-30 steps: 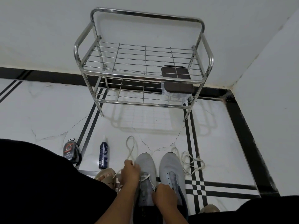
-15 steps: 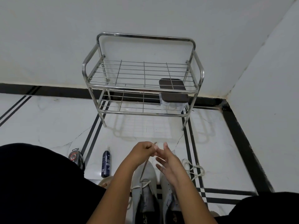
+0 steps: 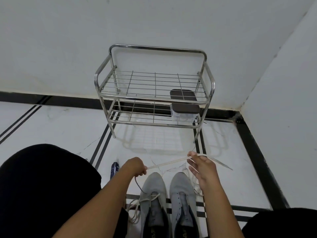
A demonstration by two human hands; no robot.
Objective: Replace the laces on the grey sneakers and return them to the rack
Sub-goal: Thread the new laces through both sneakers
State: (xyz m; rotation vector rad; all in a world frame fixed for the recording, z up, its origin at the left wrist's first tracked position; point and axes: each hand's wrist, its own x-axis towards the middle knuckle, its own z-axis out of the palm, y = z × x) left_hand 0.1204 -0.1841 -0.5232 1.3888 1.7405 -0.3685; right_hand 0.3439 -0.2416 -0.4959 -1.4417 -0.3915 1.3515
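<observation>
Grey sneakers (image 3: 168, 200) side by side, left part-laced, lace (image 3: 169, 163) taut btwn hands

I am looking into a corner of a home: a steel shoe rack (image 3: 154, 86) stands against a plain white wall (image 3: 154, 23) at the far side, on a white marble-look floor (image 3: 51, 126) with black inlaid borders.

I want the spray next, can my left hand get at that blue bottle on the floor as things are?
Probably not straight away. The blue spray bottle stands just left of the left hand with bare floor between them, but that hand grips the white lace stretched across to the right hand, so it must let go first.
</observation>
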